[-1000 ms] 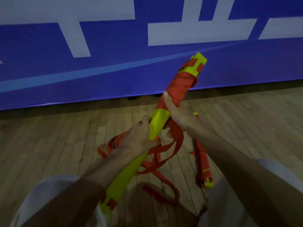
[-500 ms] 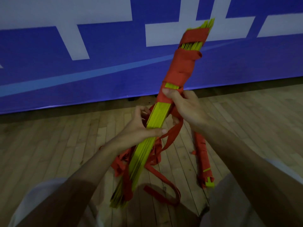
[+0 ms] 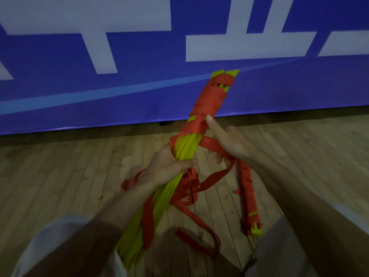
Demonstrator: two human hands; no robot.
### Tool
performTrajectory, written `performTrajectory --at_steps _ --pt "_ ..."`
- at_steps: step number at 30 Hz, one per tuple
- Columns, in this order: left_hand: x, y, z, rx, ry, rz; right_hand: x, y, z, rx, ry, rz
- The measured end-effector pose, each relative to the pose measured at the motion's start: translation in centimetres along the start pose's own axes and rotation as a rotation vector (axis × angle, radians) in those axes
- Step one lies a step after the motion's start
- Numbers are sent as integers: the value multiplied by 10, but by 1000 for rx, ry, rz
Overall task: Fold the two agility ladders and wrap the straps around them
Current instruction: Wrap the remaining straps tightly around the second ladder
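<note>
Over the floor (image 3: 60, 176), left hand (image 3: 165, 166) gripping the ladder (image 3: 186, 145), right hand (image 3: 231, 145) curled round the strap (image 3: 211, 143), I fear slack loosening the wraps.

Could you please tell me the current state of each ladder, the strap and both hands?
Held ladder: folded flat, upper half wrapped in strap, lower half bare.
Loose strap: unwound, trailing from the held ladder down to the floor.
Second ladder: fully wrapped, lying on the floor.
Left hand: grips the held ladder mid-length.
Right hand: holds the loose strap, forefinger on the wrap.
</note>
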State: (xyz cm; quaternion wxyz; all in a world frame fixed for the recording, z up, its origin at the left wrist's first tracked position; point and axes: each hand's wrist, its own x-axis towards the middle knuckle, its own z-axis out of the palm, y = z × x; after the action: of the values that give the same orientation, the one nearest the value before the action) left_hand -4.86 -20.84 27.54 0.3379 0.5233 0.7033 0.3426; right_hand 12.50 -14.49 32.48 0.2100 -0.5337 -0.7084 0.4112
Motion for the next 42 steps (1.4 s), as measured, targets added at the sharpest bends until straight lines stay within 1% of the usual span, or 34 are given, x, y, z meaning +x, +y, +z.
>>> performTrajectory --at_steps 1,3,5,7,9,12,14,17,19,21,22,24,25,26,28,29,30,31,33,35,37,38,40,41,42 --pt "0 -1 0 73 25 0 1 -1 4 15 -16 1" --pt "-4 -2 5 232 16 19 1 -1 16 67 -40 2" --pt "-10 0 11 393 -23 71 2 1 30 86 17 -7" --pt "-13 2 13 481 -24 160 4 8 41 122 118 11" --pt "-15 6 11 593 17 237 4 10 48 195 174 43" --pt "-19 13 11 806 91 337 2 8 53 291 180 73" --pt "-19 17 15 826 138 368 2 5 49 346 208 69" --pt "-18 21 15 723 182 383 6 3 37 440 317 54" --pt "-16 21 17 670 184 390 8 2 32 479 351 20" --pt "-14 18 18 603 157 379 6 3 30 508 350 0" --pt "-13 16 18 536 117 367 6 3 28 514 353 -2" --pt "-10 15 17 292 -5 321 4 2 22 516 361 1" --pt "-9 16 14 158 -87 271 4 1 18 530 367 1" --pt "-11 19 10 45 -201 194 5 1 15 561 371 1" --pt "-12 23 3 -149 -480 43 5 -1 6 645 378 -3" --pt "-11 24 1 -228 -587 16 4 0 3 688 377 -4" --pt "-12 25 0 -290 -632 20 6 0 2 716 365 -11" --pt "-13 26 0 -328 -613 33 6 -1 1 733 349 -20" --pt "-13 26 3 -341 -493 50 7 -1 -1 713 308 -51" --pt "-12 23 7 -314 -383 48 8 -2 -2 618 248 -91" --pt "-10 19 8 -272 -263 44 11 0 -4 485 213 -89" --pt "-8 15 8 -211 -192 62 14 2 -4 419 204 -78" --pt "-4 9 8 -13 -63 80 16 10 -5 304 153 -42" --pt "-3 7 8 66 -24 74 16 13 -4 278 109 -35" --pt "-3 6 7 98 -24 51 17 17 -3 256 53 -37"
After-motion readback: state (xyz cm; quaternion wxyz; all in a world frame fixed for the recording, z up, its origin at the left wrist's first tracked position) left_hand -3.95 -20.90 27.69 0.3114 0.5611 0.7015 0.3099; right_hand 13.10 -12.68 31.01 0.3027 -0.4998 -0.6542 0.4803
